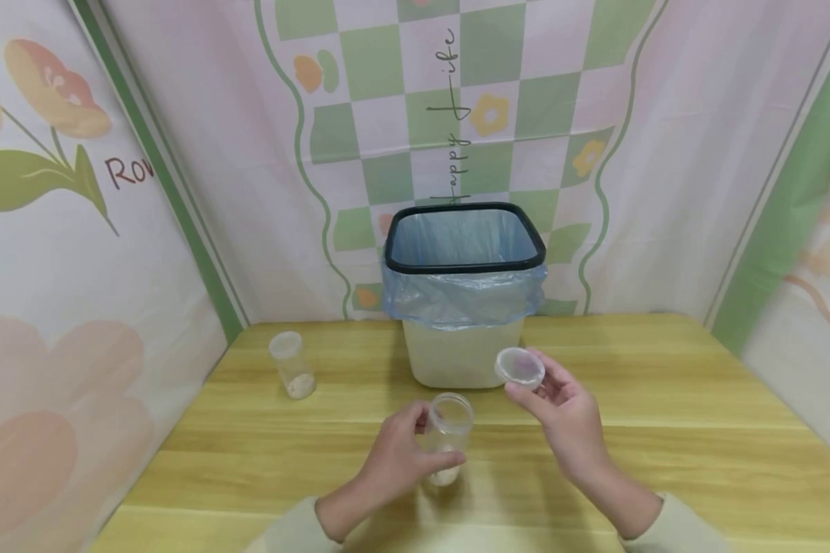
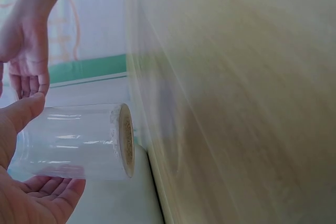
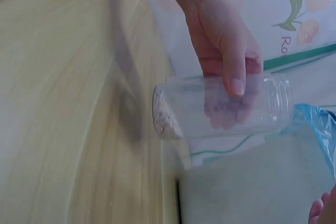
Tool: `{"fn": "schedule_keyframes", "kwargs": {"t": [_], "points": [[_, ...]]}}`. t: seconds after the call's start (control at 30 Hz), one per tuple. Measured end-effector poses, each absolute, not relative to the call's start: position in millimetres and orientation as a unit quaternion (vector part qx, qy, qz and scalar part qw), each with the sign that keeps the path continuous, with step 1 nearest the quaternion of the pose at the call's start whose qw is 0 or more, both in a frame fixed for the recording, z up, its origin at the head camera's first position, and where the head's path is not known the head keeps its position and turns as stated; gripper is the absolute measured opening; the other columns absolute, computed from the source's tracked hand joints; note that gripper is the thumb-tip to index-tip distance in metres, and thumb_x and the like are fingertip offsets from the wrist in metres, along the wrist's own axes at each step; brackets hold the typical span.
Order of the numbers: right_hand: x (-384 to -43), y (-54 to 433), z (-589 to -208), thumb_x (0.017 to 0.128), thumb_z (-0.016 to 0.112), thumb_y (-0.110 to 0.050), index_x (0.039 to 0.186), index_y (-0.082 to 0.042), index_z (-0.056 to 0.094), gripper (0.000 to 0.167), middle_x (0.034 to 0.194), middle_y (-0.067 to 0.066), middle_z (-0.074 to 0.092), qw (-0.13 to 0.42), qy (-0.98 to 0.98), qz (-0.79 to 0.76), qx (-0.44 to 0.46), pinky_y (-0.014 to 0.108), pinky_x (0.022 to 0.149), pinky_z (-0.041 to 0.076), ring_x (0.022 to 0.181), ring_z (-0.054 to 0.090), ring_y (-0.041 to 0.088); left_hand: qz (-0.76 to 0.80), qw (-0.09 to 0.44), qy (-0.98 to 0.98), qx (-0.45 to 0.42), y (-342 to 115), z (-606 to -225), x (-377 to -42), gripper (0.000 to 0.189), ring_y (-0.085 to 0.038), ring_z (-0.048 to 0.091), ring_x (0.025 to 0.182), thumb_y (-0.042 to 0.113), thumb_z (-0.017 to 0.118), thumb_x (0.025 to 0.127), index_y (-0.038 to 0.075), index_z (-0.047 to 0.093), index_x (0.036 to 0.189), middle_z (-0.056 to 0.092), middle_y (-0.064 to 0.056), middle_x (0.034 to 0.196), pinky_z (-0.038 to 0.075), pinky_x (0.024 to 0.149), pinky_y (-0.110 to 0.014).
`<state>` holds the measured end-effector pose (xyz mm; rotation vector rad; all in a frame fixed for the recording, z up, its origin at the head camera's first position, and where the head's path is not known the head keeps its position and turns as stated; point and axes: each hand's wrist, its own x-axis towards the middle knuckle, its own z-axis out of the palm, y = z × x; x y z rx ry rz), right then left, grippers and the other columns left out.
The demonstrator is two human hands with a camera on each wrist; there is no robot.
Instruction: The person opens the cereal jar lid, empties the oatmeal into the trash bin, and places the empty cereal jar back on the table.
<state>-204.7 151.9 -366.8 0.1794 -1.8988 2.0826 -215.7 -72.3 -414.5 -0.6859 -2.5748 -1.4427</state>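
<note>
Whitish lid (image 1: 520, 368), jar (image 1: 449, 436): rims apart, both above table (image 1: 664, 438).

Left hand (image 1: 403, 452) curled in a grip, right hand (image 1: 569, 415) raised in a pinch, the two apart

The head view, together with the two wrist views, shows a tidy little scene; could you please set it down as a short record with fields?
Left hand: holds the open clear jar upright, raised off the table
Jar contents: pale, grainy matter at the bottom
Right hand: pinches the round lid, apart from the jar
Second jar: stands on the table toward the left, pale matter at its bottom
Bin: on the table behind the hands, dark rim
Liner: blue, translucent, folded over the outside of the bin
</note>
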Motion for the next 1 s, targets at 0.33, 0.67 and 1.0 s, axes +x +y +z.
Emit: {"fn": "schedule_keyframes", "kwargs": {"t": [0.33, 0.67, 1.0], "points": [[-214, 175, -370, 0.084, 0.074, -0.001, 0.132, 0.009, 0.050, 0.055, 0.107, -0.007, 0.064, 0.168, -0.707, 0.685, 0.047, 0.017, 0.082, 0.051, 0.095, 0.061, 0.006, -0.487, 0.034, -0.847, -0.211, -72, -416, -221, 0.054, -0.023, 0.062, 0.099, 0.032, 0.088, 0.069, 0.005, 0.061, 0.107, 0.063, 0.001, 0.101, 0.051, 0.088, -0.030], [-222, 198, -372, 0.085, 0.077, -0.014, 0.133, 0.006, 0.050, 0.058, 0.117, 0.009, 0.062, 0.147, -0.775, 0.614, 0.015, 0.014, 0.081, 0.050, 0.094, 0.059, -0.002, -0.489, 0.018, -0.848, -0.205, -72, -415, -222, 0.052, -0.026, 0.061, 0.105, 0.026, 0.089, 0.069, 0.003, 0.060, 0.106, 0.063, -0.006, 0.107, 0.050, 0.092, -0.031], [-228, 219, -371, 0.082, 0.079, -0.034, 0.134, 0.009, 0.048, 0.074, 0.122, 0.025, 0.058, 0.106, -0.859, 0.501, 0.014, 0.015, 0.076, 0.048, 0.103, 0.058, 0.026, -0.509, 0.003, -0.836, -0.203, -73, -419, -224, 0.053, -0.030, 0.059, 0.111, 0.024, 0.088, 0.069, 0.002, 0.058, 0.108, 0.063, -0.011, 0.112, 0.048, 0.095, -0.032]]}}
